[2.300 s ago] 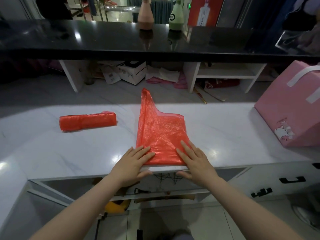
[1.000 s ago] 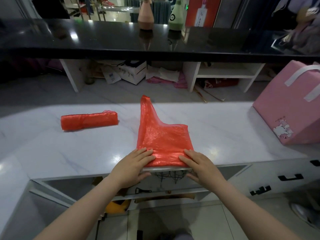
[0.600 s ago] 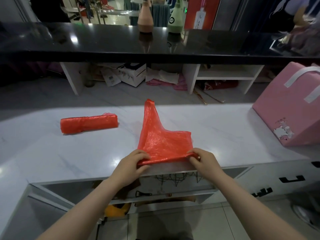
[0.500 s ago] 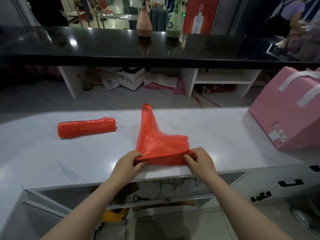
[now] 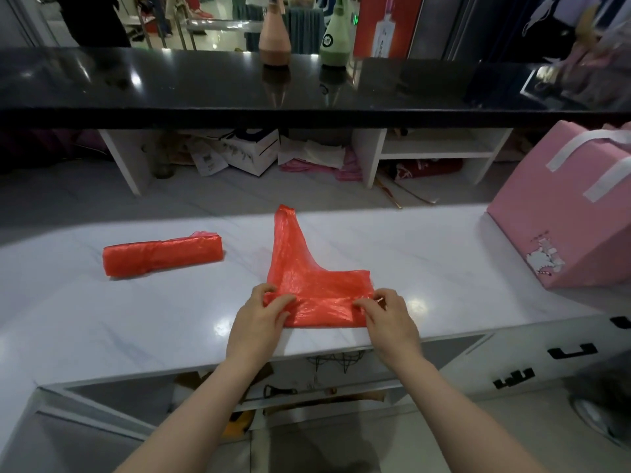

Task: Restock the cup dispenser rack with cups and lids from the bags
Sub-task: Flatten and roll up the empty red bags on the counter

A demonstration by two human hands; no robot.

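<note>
Hands [image 5: 261, 317] [image 5: 386, 319] pinch bag's [image 5: 317, 285] near fold.

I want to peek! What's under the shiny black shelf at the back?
Under the black shelf sit a white box, scattered papers and pink cloth. Deeper corners are too dark to see.

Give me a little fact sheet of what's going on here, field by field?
Surface: white marble counter
Being handled: flat red plastic bag, near edge folded over
Left hand: pinches the fold's left end
Right hand: pinches the fold's right end
Also there: rolled red bag to the left, apart; pink box at right
Cups, lids, rack: not visible
</note>
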